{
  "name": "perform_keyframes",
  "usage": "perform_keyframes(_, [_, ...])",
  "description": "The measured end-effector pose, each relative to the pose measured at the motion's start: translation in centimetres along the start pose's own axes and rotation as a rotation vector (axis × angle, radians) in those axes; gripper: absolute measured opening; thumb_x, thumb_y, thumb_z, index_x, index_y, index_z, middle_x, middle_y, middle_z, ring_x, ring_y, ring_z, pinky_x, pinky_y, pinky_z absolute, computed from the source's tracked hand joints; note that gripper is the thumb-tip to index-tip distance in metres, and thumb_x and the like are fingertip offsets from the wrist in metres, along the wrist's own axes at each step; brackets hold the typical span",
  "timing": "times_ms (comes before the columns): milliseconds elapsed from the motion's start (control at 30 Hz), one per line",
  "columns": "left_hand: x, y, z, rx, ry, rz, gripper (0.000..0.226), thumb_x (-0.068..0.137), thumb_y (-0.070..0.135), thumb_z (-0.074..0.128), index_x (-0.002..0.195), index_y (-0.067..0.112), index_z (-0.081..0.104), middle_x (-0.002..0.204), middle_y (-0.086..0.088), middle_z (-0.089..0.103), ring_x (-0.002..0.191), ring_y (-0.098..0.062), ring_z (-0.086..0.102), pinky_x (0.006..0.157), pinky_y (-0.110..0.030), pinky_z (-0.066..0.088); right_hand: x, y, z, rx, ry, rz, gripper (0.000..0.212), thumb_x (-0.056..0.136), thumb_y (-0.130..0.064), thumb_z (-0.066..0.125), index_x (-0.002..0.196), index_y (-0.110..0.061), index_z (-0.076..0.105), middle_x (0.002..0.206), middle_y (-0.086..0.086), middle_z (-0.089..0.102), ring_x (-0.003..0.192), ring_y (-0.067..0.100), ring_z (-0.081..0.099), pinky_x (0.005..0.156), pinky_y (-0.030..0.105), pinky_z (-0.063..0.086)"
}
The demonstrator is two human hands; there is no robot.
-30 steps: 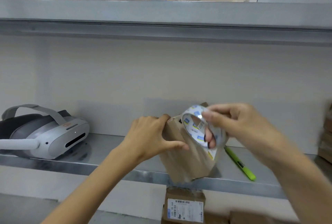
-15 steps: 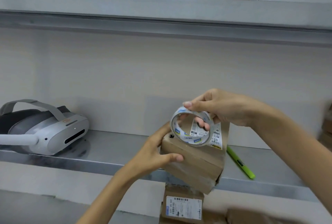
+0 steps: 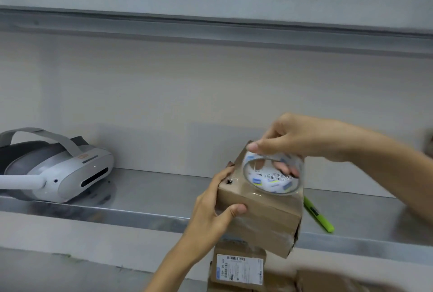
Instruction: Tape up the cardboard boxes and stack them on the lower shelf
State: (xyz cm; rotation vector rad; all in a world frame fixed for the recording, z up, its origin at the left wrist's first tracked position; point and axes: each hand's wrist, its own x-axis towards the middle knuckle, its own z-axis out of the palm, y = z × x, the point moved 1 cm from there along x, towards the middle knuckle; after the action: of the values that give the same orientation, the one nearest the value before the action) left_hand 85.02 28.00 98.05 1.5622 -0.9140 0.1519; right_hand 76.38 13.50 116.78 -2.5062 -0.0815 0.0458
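So your left hand (image 3: 210, 212) grips the cardboard box (image 3: 260, 219) by its left end, thumb on the front face, and holds it tilted in the air just in front of the metal shelf (image 3: 152, 198). Your right hand (image 3: 297, 137) pinches the tape roll (image 3: 271, 185), fingers through the core, roll sitting against the box's top face. A labelled box (image 3: 239, 268) sits right below. On the shelf, there's a VR headset (image 3: 58, 172) way off left and a green marker (image 3: 318, 216) just right of the box.
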Motion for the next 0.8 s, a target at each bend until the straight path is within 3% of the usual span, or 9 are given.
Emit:
perform_keyframes(100, [-0.2,0.0,0.2,-0.032,0.014,-0.018,0.067,0.07,0.048,0.069,0.131,0.054,0.042,0.127,0.029,0.054,0.119,0.001,0.052,0.087,-0.014,0.048,-2.0,0.9,-2.1,-0.169,0.017,0.083,0.049,0.087,-0.05,0.058,0.055,-0.016,0.07,0.044,0.001,0.058,0.035,0.011,0.047,0.052,0.016,0.043])
perform_keyframes(200, [-0.2,0.1,0.5,-0.05,0.027,-0.023,0.068,0.07,0.053,0.071,0.131,0.056,0.042,0.126,0.031,0.054,0.117,0.002,0.052,0.084,-0.014,0.05,-3.8,2.7,-3.2,-0.167,0.01,0.193,0.049,0.086,-0.051,0.059,0.057,-0.014,0.072,0.042,0.002,0.056,0.031,0.011,0.043,0.042,0.013,0.038])
perform_keyframes(333, [-0.4,0.2,0.9,-0.026,0.044,-0.03,0.069,0.068,0.057,0.07,0.131,0.057,0.041,0.126,0.035,0.051,0.117,0.003,0.051,0.088,-0.021,0.052,-4.7,5.8,-2.0,-0.156,-0.019,0.264,0.051,0.088,-0.047,0.059,0.052,-0.013,0.067,0.042,0.001,0.057,0.031,0.01,0.044,0.04,0.013,0.037])
perform_keyframes(533, [-0.6,0.7,1.1,0.01,0.086,0.006,0.067,0.067,0.06,0.069,0.128,0.056,0.043,0.123,0.04,0.051,0.113,0.008,0.051,0.077,-0.007,0.047,-5.1,9.0,-0.1,-0.065,-0.016,0.293,0.049,0.088,-0.046,0.06,0.057,-0.009,0.064,0.043,0.0,0.057,0.033,0.008,0.044,0.041,0.011,0.037])
perform_keyframes(633, [-0.7,1.0,0.8,0.058,0.038,0.009,0.064,0.073,0.058,0.073,0.13,0.051,0.044,0.128,0.036,0.051,0.12,0.005,0.049,0.087,-0.007,0.045,-5.0,9.9,0.7,-0.029,-0.012,0.283,0.048,0.09,-0.044,0.059,0.057,-0.01,0.065,0.043,-0.001,0.056,0.034,0.007,0.044,0.043,0.013,0.038])
perform_keyframes(733, [0.1,2.4,-1.0,0.466,-0.003,0.163,0.068,0.074,0.06,0.061,0.135,0.033,0.048,0.155,0.018,0.029,0.146,-0.004,0.021,0.117,-0.025,0.025,-4.9,10.5,1.0,0.014,-0.017,0.297,0.047,0.091,-0.044,0.058,0.06,-0.01,0.068,0.043,-0.002,0.055,0.034,0.007,0.044,0.043,0.014,0.039])
perform_keyframes(800, [1.2,4.3,-1.7,0.91,-0.062,0.381,0.076,0.078,0.064,0.051,0.142,0.024,0.042,0.159,0.006,0.022,0.149,-0.017,0.011,0.12,-0.045,0.019,-4.8,10.6,0.9,0.036,-0.023,0.296,0.048,0.091,-0.045,0.059,0.057,-0.013,0.068,0.043,-0.001,0.055,0.034,0.007,0.044,0.043,0.015,0.039])
